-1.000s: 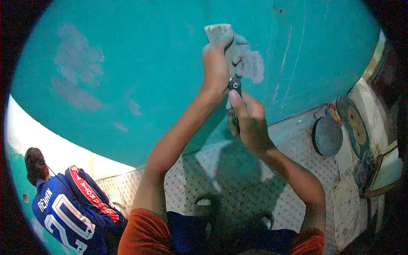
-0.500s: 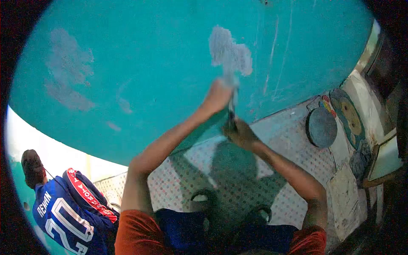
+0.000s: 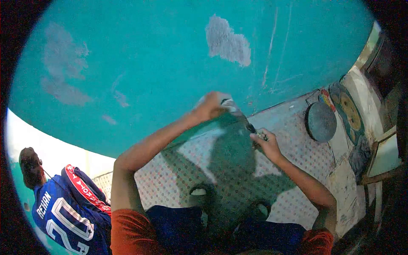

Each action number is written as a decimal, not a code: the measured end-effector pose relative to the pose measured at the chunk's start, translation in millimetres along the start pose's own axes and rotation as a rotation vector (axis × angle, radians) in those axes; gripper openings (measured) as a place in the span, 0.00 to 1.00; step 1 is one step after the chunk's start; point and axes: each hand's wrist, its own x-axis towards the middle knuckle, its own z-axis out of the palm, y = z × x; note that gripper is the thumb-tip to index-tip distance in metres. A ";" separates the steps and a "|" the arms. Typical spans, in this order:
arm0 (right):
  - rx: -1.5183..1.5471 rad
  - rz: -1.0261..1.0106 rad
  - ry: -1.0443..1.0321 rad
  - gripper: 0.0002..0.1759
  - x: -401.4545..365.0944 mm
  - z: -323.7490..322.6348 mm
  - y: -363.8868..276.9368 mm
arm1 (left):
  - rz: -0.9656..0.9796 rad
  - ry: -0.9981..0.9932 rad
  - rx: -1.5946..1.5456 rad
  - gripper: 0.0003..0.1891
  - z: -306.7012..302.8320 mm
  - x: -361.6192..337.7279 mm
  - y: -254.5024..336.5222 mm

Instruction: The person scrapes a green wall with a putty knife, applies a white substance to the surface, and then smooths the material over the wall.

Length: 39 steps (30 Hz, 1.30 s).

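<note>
My right hand (image 3: pixel 267 143) is closed round the dark handle of what looks like a putty knife (image 3: pixel 250 126), in front of the lower part of the teal wall (image 3: pixel 161 76). The tool points up and left, its greyish blade end reaching my left hand (image 3: pixel 209 107). My left hand is closed at that end, and a whitish edge shows beside its fingers. Exactly what it grips is hidden and blurred. Above both hands, a rough grey patch (image 3: pixel 228 42) marks the wall. A wider, fainter grey patch (image 3: pixel 63 63) lies to the left.
At the lower left, a person in a blue jersey (image 3: pixel 63 212) is close to the wall. Along the right stand a round dark pan-like object (image 3: pixel 321 122) and a board with round shapes (image 3: pixel 350 112). Below me is a dotted floor (image 3: pixel 297 170) with my shadow across it.
Both hands have come down from the grey wall patch. My left hand has moved slightly left, my right hand right and down, and the tool now slants instead of standing upright.
</note>
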 end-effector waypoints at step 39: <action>-0.059 -0.139 -0.199 0.13 -11.8 3.2 -14.2 | -0.540 -0.345 -0.408 0.09 -8.8 -20.9 -1.2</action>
